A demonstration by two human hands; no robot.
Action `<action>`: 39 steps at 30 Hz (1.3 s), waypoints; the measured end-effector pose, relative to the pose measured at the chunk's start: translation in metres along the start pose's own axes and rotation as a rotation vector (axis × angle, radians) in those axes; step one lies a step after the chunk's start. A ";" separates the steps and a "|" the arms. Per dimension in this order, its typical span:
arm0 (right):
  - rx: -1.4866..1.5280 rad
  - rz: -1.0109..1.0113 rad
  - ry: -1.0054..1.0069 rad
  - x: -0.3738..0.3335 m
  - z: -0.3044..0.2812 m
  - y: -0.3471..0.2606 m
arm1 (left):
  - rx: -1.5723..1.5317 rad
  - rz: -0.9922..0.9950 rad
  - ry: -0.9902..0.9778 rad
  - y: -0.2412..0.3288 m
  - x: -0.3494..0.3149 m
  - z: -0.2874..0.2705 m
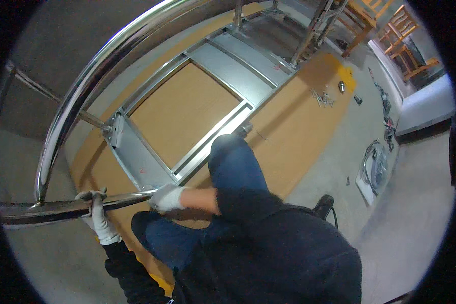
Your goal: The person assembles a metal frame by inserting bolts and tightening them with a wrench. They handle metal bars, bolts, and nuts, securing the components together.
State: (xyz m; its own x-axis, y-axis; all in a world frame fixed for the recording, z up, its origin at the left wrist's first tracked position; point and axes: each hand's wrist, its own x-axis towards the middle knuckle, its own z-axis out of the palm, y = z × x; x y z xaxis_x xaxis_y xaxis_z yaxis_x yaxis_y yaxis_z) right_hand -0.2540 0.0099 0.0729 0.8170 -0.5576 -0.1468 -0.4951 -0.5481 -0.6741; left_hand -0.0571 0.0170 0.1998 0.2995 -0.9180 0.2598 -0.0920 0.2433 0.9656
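A shiny, curved steel tube handrail (63, 114) rises on the left, and its lower steel tube (126, 199) runs to the near corner of a flat metal frame (223, 119). My left hand (99, 218), in a whitish work glove, wraps round this lower tube. Also gloved, my right hand (167, 198) is closed at the tube's end by the frame corner; its fingers are mostly hidden, so what lies in them cannot be seen. Grey sheet panels (228, 63) fill part of the frame.
Cardboard (294, 121) lies under the frame. To the right are loose bolts (323, 98), a metal cylinder (341, 87), a dark small piece (358, 100) and a bagged cable coil (375, 167). Wooden chairs (400, 33) stand at the far right. My knee (233, 152) touches the frame's side.
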 end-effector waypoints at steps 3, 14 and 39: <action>-0.050 0.264 0.187 -0.091 -0.053 0.070 | -0.074 -0.003 -0.012 -0.014 0.001 0.013; -0.273 1.024 0.546 -0.304 0.020 0.301 | 0.752 -0.045 -0.071 -0.056 -0.060 -0.032; 0.381 0.842 0.698 -0.290 -0.012 0.287 | 1.190 -0.568 0.121 -0.194 -0.194 -0.175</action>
State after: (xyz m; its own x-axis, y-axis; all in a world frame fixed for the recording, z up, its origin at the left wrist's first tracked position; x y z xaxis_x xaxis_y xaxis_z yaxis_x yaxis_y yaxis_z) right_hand -0.6366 0.0067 -0.0690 -0.1290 -0.9446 -0.3019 -0.5866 0.3181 -0.7448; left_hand 0.0686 0.2029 -0.0364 0.6494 -0.7516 -0.1155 -0.6794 -0.6417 0.3560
